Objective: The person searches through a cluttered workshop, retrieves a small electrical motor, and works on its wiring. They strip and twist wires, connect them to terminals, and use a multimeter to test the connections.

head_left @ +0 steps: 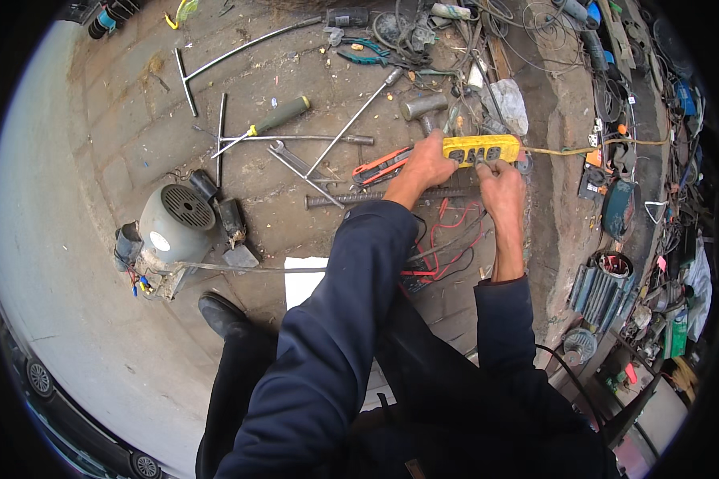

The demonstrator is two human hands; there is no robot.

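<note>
A yellow power strip (478,142) with dark sockets lies across both my hands. My left hand (428,166) is closed around its left end. Against the near edge of the sockets, the bent fingers of my right hand (502,190) press together; whatever they pinch is too small to make out. From the strip's right end a yellowish cord (563,150) runs off to the right. Red-handled pliers (382,166) lie just left of my left hand, and a hammer (425,107) lies beyond it. Red and black thin leads (449,227) loop on the ground between my forearms.
An electric motor (176,223) with loose wires stands at the left. T-handled wrenches (295,139), a screwdriver (284,114), a spanner (295,164) and a ribbed metal bar (351,198) lie on the paving. Tangled cables (535,32) and motor parts (603,287) crowd the right side.
</note>
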